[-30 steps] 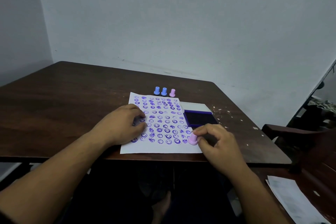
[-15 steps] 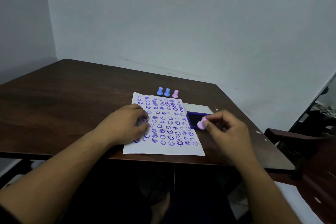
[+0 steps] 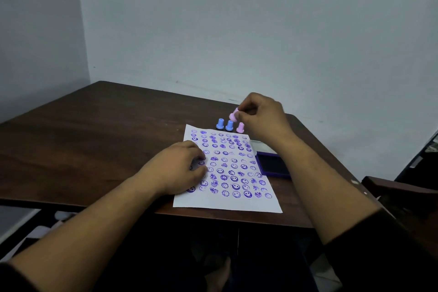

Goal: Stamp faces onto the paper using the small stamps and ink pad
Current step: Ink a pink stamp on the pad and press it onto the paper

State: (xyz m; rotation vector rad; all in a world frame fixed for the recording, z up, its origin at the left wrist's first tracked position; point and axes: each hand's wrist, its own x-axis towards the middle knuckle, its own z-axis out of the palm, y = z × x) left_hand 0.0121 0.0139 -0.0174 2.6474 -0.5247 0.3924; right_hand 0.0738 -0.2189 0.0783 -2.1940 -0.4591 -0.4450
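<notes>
The right hand [image 3: 263, 116] is hovering over the far side of the table [image 3: 94, 140], its fingertips [image 3: 240, 111] pinching a pink stamp [image 3: 233, 115] that is tilting in the air, clear of the wood. This held stamp is hanging just above and beside a row of three stamps standing upright past the far edge of the paper [image 3: 227, 205]: a blue one [image 3: 220, 124] on the left, a second blue one [image 3: 229, 125] in the middle, and another pink one [image 3: 240, 127] on the right. The held stamp is sitting closest to the middle and right stamps of the row, but whether it is touching them is not clear.

The left hand [image 3: 180, 168] is lying palm down on the left part of the paper, fingers loosely curled and gripping nothing, pressing the sheet flat. The paper is lying near the table's front edge, and rows of purple stamped faces [image 3: 233, 173] are covering most of it, some dark and sharp, others faint or smudged; a few are hiding under the left hand.

The ink pad [image 3: 273, 166] is lying open just beside the paper's right edge, its dark inking surface facing up inside a purple frame, with its pale lid [image 3: 260, 144] lying behind it. The right forearm is crossing over the pad's right side. A dark wooden chair [image 3: 403, 189] is standing at the right of the table
</notes>
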